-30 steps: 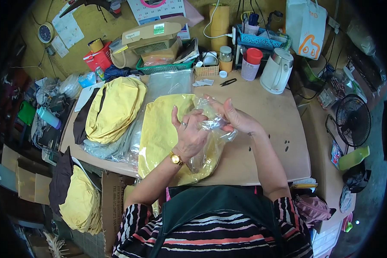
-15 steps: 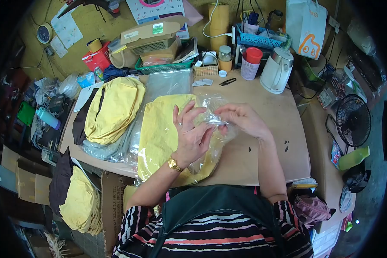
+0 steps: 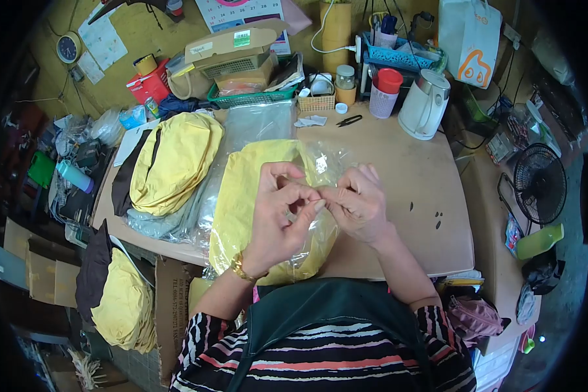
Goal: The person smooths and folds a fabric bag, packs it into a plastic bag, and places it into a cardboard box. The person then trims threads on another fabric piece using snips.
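Observation:
A yellow fabric piece (image 3: pixel 235 202) lies inside a clear plastic bag (image 3: pixel 326 159) on the table in front of me. Above it, both hands come together, fingertips touching. My left hand (image 3: pixel 284 212), with a gold watch (image 3: pixel 240 266) at its wrist, pinches thumb and forefinger at the meeting point. Opposite it, my right hand (image 3: pixel 358 202) is also closed in a pinch, its other fingers curled. Whatever sits between the fingertips is too small to make out. To the left rests a stack of yellow fabric bags (image 3: pixel 176 163) with a dark zip and dark brown parts.
Flat clear plastic bags (image 3: pixel 261 124) lie behind the work. Black thread snips (image 3: pixel 349 121), a lidded cup (image 3: pixel 385 91) and a white kettle (image 3: pixel 424 104) stand along the back. More yellow pieces (image 3: pixel 121 300) hang at the lower left; a black fan (image 3: pixel 539 183) is at right.
Both hands have left the plastic bag's gathered edge and risen toward me. My right hand has moved left and turned, its fingertips now against those of my left hand.

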{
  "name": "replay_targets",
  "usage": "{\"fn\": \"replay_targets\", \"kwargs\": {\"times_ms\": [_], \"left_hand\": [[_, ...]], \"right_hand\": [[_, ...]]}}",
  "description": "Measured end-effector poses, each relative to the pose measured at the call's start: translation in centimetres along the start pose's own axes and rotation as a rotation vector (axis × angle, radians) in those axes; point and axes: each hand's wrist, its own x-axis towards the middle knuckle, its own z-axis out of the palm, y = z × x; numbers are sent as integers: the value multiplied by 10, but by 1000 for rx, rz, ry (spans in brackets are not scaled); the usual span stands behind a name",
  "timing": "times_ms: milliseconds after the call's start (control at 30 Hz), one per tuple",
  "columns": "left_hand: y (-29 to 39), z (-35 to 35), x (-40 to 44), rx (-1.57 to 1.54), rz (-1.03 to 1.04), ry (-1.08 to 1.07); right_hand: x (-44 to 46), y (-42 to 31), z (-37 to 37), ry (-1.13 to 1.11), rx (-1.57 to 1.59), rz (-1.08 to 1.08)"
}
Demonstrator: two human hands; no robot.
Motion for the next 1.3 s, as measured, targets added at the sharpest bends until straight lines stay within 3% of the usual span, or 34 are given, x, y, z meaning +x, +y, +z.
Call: {"fn": "replay_targets", "kwargs": {"times_ms": [67, 100, 133, 233, 467, 533, 567, 633, 667, 733, 867, 933, 967, 1033, 1067, 1133, 1167, 1233, 1300], "left_hand": [[-1, 18, 0, -183, -11, 54], [-4, 27, 0, -364, -22, 112], [-7, 35, 0, -364, -20, 112], [-26, 52, -2, -54, 133, 133], [-55, 62, -11, -16, -18, 151], [-49, 59, -8, -244, -185, 210], [-49, 57, -7, -241, -185, 213], [-51, 55, -6, -152, -126, 160], [-52, 53, -5, -154, -127, 161], [-54, 50, -3, 155, -6, 115], [-40, 52, -2, 205, 85, 88], [-36, 52, -1, 128, 139, 115], [-37, 53, -2, 130, 139, 116], [-41, 55, -6, 124, 149, 117], [-42, 55, -6, 126, 147, 118], [-44, 53, -5, 117, 126, 81], [-44, 52, -5, 117, 125, 80], [-44, 50, -3, 87, 103, 63], [-29, 44, 0, 28, 102, 37]], "right_hand": [[-9, 1, 13, 67, 9, 27], [-13, 2, 20, 85, 225, 229], [-15, 2, 23, 101, 440, 432], [-19, -2, 21, 234, 697, 619], [-31, 10, 16, 197, 620, 608], [-16, 0, -2, -41, 274, 458], [-18, 2, -7, -42, 278, 456], [-27, 4, -18, -308, -97, 344], [-25, -1, -21, -310, -98, 344], [-19, -12, -25, -164, -261, 203], [-27, 1, -9, -75, -67, 144], [-35, 10, 2, 83, 488, 650], [-37, 12, 5, 83, 489, 649], [-38, 14, 10, 224, 895, 870], [-38, 13, 10, 222, 897, 870], [-38, 7, 9, 99, 454, 742], [-37, 5, 7, 99, 454, 743], [-36, 3, 2, 12, 341, 516], [-41, 9, 3, 23, 394, 518]]}}
